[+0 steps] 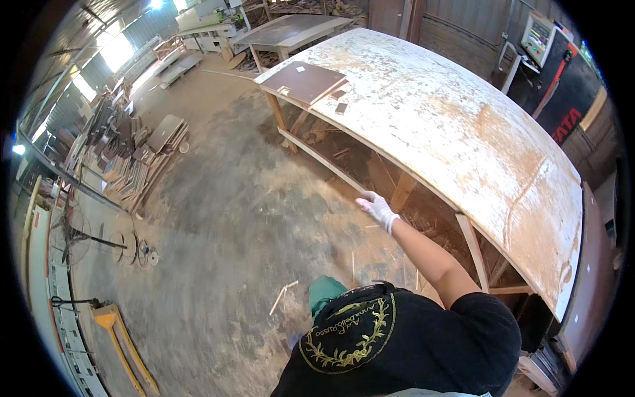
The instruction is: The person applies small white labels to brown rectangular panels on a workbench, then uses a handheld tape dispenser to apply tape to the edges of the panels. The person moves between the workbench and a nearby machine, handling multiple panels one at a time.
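Clock centre: the right hand [378, 208], with 12 toward the top of the view.
Right hand: white-gloved, fingers loosely bent and pointing to 9 o'clock; I cannot tell whether they grip anything.
Left hand: cannot be made out, so its state cannot be told.
Workbench: the big white-topped workbench [423, 86] fills 12 to 4 o'clock, its top streaked with sawdust [486, 122].
Near edge: it curves in the lens from between 10 and 11 o'clock round to 4 o'clock; the hand is on the floor side of it.
Lower rail: a wooden rail [324, 161] runs under that edge toward 11 o'clock, its visible end just beside the hand; contact cannot be told.
Bench leg: a slanted timber leg [473, 248] stands near 4 o'clock, beyond the forearm.
Brown panel: the flat panel [304, 81] lies on the bench at 11 o'clock, close to the near edge.
Offcut: a small brown piece [341, 108] lies beside the panel, also near the edge.
Open floor: a broad grey stretch [218, 225] spans 7 to 10 o'clock, between bench and stacked boards [162, 135].
Floor bits: thin wood strips [282, 298] lie between 7 and 8 o'clock, near the green-clad leg [324, 294].
Outer limits: a standing fan [78, 235] at 9 o'clock, a yellow pallet jack [109, 319] at 8.
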Demonstrator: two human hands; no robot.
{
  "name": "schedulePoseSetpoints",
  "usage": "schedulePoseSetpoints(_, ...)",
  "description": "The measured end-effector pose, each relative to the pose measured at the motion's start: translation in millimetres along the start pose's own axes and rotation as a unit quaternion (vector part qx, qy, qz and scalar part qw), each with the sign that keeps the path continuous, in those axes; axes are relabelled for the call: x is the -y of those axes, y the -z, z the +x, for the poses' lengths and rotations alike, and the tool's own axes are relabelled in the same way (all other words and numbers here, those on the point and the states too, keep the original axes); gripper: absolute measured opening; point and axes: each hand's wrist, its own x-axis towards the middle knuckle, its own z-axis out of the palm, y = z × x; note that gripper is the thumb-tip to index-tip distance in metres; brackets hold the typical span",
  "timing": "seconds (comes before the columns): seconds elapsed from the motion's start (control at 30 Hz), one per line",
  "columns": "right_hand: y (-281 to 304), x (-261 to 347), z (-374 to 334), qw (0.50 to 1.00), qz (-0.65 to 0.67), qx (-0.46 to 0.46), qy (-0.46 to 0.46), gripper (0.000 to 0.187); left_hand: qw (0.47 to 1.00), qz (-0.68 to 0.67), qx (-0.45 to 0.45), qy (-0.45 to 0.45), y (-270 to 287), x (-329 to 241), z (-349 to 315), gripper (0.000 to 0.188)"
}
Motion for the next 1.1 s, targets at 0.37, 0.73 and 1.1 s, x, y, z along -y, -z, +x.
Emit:
schedulePoseSetpoints(0.37, -134.4, 146.1, 295.9, 0.991, 0.055, -0.093, -0.082, 0.107, 0.996, -0.083, 0.024, 0.003, 195.9, -122.5, 267.5, 0.014)
schedulePoseSetpoints(0.73, -162.4, 211.7, 499.6, 0.955, -0.13, -0.23, -0.137, 0.102, 0.841, -0.482, 0.007, -0.248, 355.8, -423.0, 505.3, 0.035)
schedulePoseSetpoints(1.1, -85.8, 179.1, 557.5, 0.9, 0.254, -0.292, -0.202, 0.037, 0.87, -0.48, 0.111, 0.005, 299.5, -571.3, 523.8, 0.043)
